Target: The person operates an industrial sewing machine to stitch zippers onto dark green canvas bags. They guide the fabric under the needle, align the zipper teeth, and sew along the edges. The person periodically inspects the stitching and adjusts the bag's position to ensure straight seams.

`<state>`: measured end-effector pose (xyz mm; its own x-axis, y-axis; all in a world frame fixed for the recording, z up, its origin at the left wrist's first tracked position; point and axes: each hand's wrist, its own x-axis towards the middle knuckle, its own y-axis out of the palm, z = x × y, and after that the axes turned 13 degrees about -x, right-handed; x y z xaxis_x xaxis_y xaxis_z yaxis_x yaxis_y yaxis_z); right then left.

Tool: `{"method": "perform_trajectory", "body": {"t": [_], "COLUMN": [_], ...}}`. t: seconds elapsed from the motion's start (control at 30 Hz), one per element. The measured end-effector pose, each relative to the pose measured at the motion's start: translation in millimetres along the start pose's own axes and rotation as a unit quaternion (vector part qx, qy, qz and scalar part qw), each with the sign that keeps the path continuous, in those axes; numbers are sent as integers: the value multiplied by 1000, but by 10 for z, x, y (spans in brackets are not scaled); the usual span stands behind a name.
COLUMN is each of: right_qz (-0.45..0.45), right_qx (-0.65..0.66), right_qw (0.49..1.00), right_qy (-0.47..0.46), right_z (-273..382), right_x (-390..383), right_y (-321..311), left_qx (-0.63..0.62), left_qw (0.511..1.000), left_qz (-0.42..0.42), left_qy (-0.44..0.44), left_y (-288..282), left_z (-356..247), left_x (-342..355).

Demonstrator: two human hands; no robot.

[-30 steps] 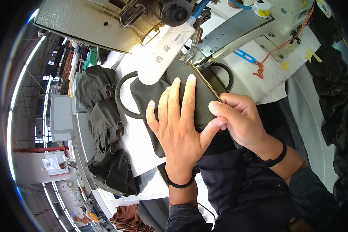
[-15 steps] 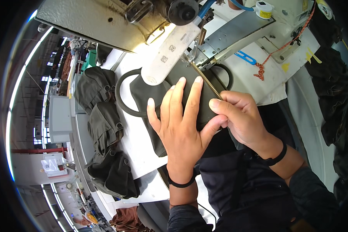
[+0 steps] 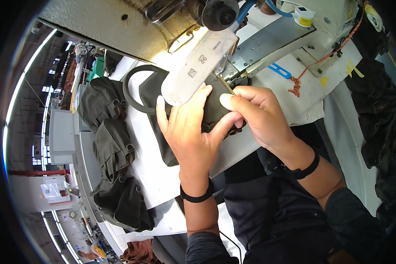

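I counted one dark fabric piece [image 3: 163, 145] under work, one brass zipper strip [image 3: 226, 86] running along it, and three finished dark bags [image 3: 114, 149] stacked at the left edge of the white table [image 3: 147, 176]. My left hand [image 3: 191, 130] lay flat and spread, fingers straight, pressing the fabric just below the sewing machine's pale arm [image 3: 198, 66]. My right hand [image 3: 257, 112] was curled nearly closed, thumb and forefinger pinching the fabric edge beside the zipper. The piece was dark olive-black, with a looped strap [image 3: 130, 94] curving out to its left, lying directly beneath the needle area.
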<state>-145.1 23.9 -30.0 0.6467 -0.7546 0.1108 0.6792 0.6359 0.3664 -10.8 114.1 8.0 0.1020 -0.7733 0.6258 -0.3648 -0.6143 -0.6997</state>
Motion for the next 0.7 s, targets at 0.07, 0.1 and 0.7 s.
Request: {"method": "perform_trajectory", "body": {"t": [0.07,0.1,0.7], "right_qz": [-13,-24,0], "right_qx": [-20,-31,-164], "right_qw": [1000,999,986], "right_qy": [-5,-8,24], "right_z": [-17,-31,218], "right_x": [65,111,172], "right_y": [9,24,-192], "left_qx": [-10,-3,-34], "left_qw": [1000,1000,997], "left_qz": [-10,-16,-63], "left_qy": [7,22,10], "left_y": [33,38,233], "left_z": [91,131,-29], "left_x": [23,46,-130]}}
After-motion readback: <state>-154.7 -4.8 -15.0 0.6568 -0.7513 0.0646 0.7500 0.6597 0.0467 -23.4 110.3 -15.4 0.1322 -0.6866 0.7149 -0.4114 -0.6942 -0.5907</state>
